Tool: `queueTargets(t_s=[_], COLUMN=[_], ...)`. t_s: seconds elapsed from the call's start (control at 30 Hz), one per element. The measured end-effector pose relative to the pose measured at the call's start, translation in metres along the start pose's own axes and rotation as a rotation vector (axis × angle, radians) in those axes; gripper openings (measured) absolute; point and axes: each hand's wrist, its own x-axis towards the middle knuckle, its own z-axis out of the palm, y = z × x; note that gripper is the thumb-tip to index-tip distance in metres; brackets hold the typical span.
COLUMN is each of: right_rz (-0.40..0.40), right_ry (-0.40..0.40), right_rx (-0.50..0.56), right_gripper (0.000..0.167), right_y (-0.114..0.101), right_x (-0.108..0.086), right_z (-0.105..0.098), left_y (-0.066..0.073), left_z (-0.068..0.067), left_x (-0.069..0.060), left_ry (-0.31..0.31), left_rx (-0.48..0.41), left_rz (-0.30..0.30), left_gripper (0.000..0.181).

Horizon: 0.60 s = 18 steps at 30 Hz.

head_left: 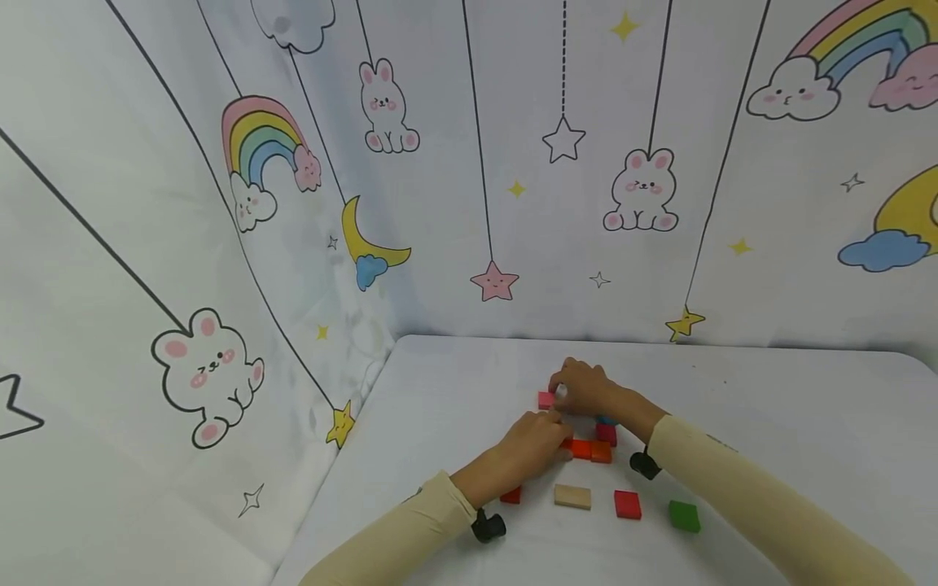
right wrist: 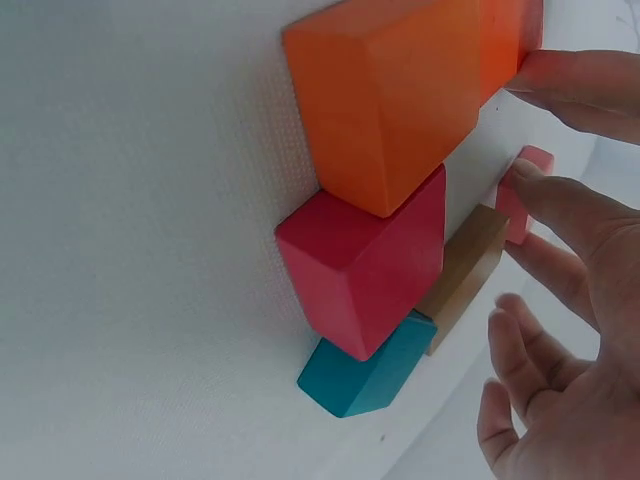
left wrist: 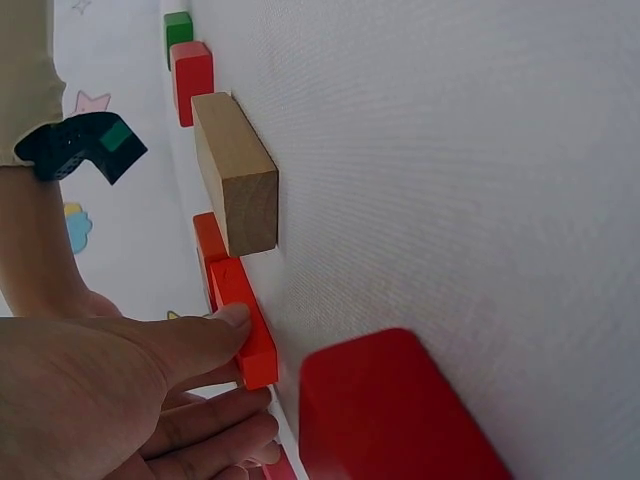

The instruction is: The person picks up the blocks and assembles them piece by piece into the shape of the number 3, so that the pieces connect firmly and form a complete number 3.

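My left hand (head_left: 531, 443) is at the near-left end of a row of blocks, its thumb and fingers pinching a red-orange block (left wrist: 245, 325). An orange block (head_left: 601, 452) continues that row to the right. Farther back, my right hand (head_left: 584, 388) pinches a pink block (right wrist: 514, 208) between thumb and index finger, its other fingers loosely bent. A crimson block (right wrist: 365, 270) touches the orange one, followed by a teal block (right wrist: 365, 372). A plain wooden block (right wrist: 468, 262) stretches from the teal block toward the pink one; the right hand hides it in the head view.
Nearer on the white table (head_left: 440, 456) lie a natural wood block (head_left: 572, 496), a red block (head_left: 627, 505) and a green block (head_left: 685, 516). Another red block (head_left: 511, 495) sits by the left wrist. A patterned white curtain (head_left: 440, 203) surrounds the table's back and left.
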Motion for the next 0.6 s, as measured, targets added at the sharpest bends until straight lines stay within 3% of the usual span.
queueTargets(t_s=[0.6], right_rz=[-0.005], right_ry=[-0.011], right_rx=[-0.021], right_gripper=[0.023], right_y=[0.0036], right_x=[-0.0081], right_z=[-0.0011], left_y=[0.0010], left_z=[-0.0002], left_x=[-0.0002], left_ry=[-0.026], left_rx=[-0.022], left_rz=[-0.024], left_gripper=[0.028])
